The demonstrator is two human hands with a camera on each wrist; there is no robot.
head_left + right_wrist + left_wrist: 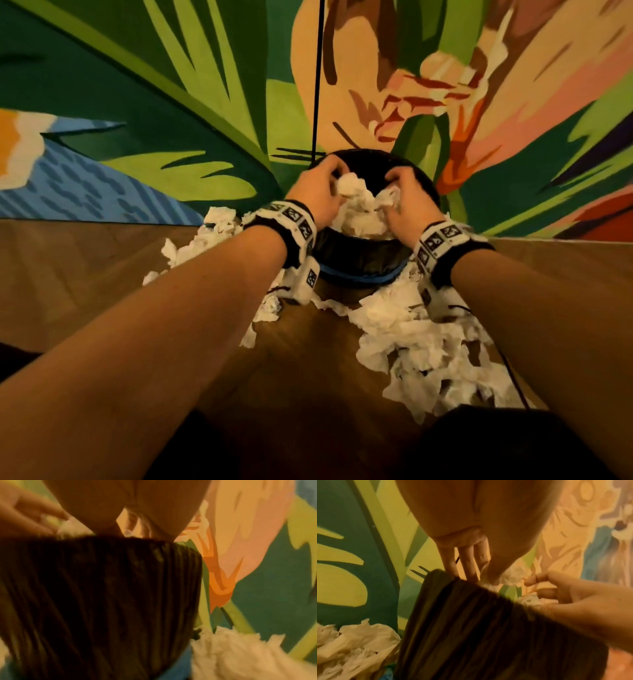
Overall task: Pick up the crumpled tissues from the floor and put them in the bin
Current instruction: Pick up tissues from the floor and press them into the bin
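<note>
Tissues (359, 209) are heaped in the mouth of the bin (363, 260), and both hands are on that heap. The left hand (317, 192) has its fingers curled round a white wad at the top of the pile; in the left wrist view the thumb and fingers (469, 563) close on a scrap right at the rim. The right hand (407, 202) is curled over the other side of the heap with tissue bunched under its fingers; its wrist view is blurred, so it seems to be gripping paper, though it may only be pressing it down.

The bin is dark and lined with a black bag (102, 588), with a blue band near its base, and it stands on the wooden floor (85, 274) against a painted wall (171, 102). The paper in it already rises above the rim, so a good part of the work looks done.

Plenty is left. A large spread of loose tissues (428, 349) lies on the floor to the right of the bin, reaching back toward the person. A smaller scatter (205, 236) lies to the left, by the wall, and a few pieces (270, 306) sit just in front. With the bin this full, packing the load down would likely be needed before more fits.
</note>
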